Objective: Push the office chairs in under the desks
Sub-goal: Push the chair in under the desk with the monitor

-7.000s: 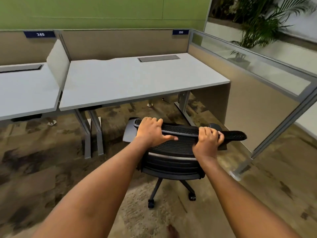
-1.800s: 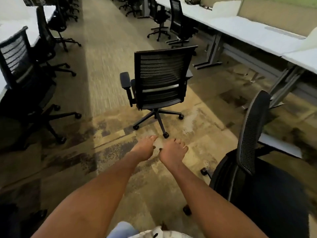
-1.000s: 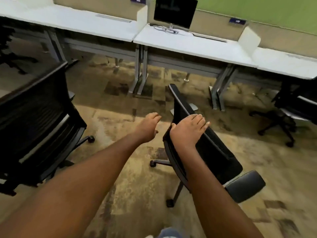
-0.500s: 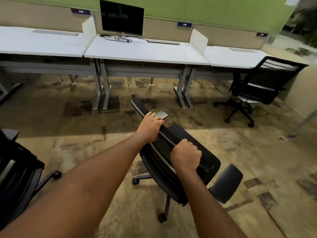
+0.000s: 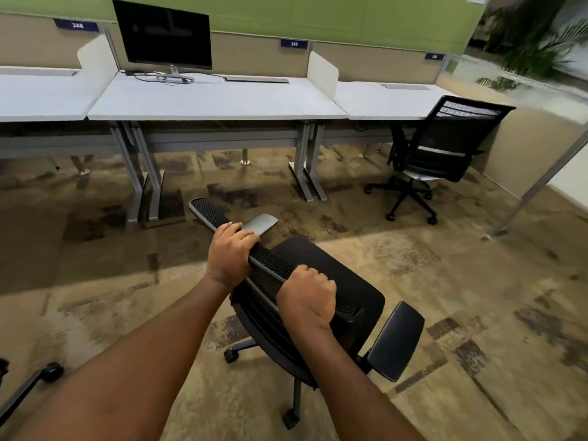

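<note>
Around chair backrest [image 5: 274, 264], both hands [image 5: 229, 253] [image 5: 307, 296] curled.

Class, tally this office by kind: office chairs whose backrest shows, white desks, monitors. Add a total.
Office chairs: 2, the gripped chair and the far chair.
White desks: 3, left desk, middle desk, right desk.
Monitor: 1.
Total: 6.
</note>
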